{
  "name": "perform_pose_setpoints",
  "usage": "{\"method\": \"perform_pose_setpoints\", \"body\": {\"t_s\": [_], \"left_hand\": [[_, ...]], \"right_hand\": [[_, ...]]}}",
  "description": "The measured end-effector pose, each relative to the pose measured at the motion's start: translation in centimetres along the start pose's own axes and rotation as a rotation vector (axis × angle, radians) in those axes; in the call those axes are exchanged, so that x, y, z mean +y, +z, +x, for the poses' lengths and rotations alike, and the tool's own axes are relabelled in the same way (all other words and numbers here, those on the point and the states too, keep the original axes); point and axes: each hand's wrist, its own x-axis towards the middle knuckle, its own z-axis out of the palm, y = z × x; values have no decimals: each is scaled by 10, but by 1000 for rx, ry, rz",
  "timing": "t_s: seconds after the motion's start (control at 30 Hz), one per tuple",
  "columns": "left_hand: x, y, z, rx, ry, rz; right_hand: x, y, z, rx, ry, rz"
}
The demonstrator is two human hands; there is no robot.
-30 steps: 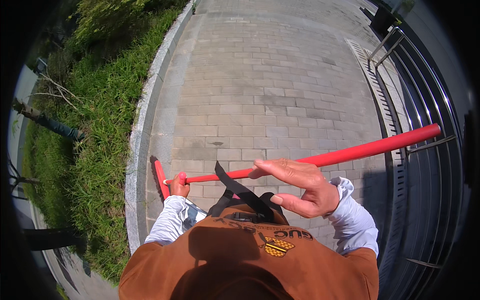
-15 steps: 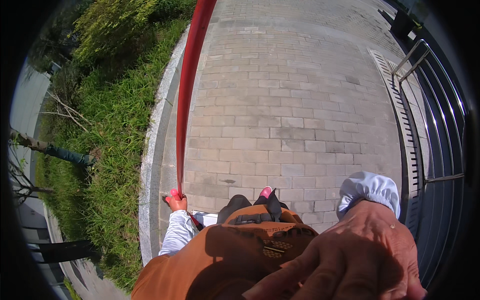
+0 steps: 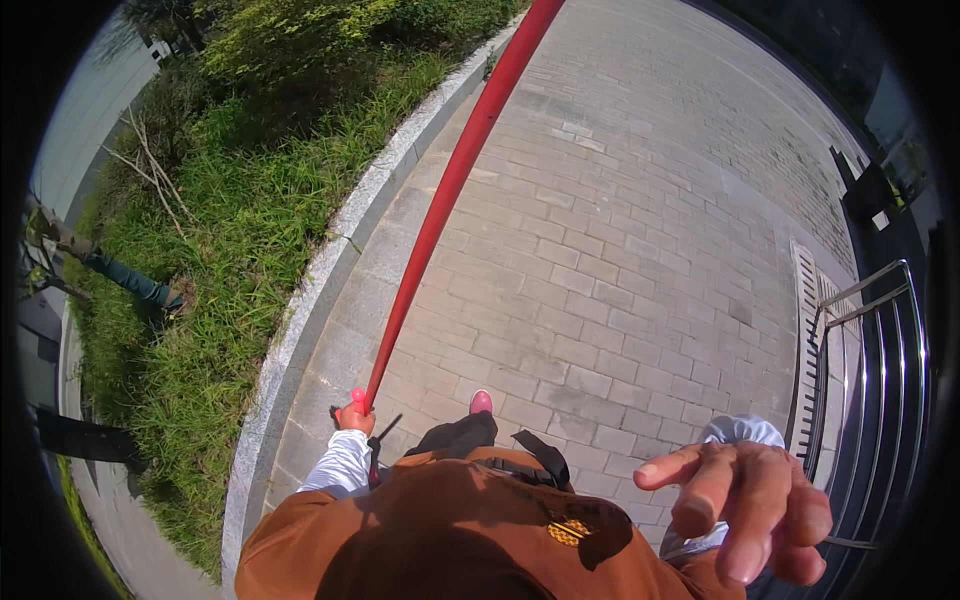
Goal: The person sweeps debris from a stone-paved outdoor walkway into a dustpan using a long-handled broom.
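Observation:
A long red pole (image 3: 450, 190) slants up from the lower left and leaves the head view at the top edge. Near its lower end my left hand (image 3: 354, 418) is wrapped around it, with a small round pink part showing at the fingers. A white sleeve (image 3: 338, 462) covers that forearm. My right hand (image 3: 745, 505) is raised close in at the lower right, its fingers spread and curving downward with nothing in them. Behind it shows a pale sleeve cuff (image 3: 745, 430). I wear a brown top (image 3: 450, 520) and a pink shoe (image 3: 481, 401).
Light brick paving (image 3: 610, 270) stretches ahead. On the left a granite curb (image 3: 320, 270) borders grass (image 3: 240, 220) and bushes (image 3: 300, 40). A tree trunk with a dark green wrap (image 3: 135, 280) stands there. At right are a slotted drain cover (image 3: 808, 330) and a shiny metal railing (image 3: 885, 360).
My right hand has swung away from the camera, so its fingers now show spread. The pole leans further right at the top, and the whole view has tilted. My left hand keeps its hold.

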Motion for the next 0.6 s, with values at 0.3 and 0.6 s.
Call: {"method": "perform_pose_setpoints", "body": {"t_s": [0.3,0.6], "left_hand": [[208,61,160,-89,-134,74],[371,109,242,3,-291,33]], "right_hand": [[27,-223,22,175,413,79],[34,-458,67,-301,983,265]]}}
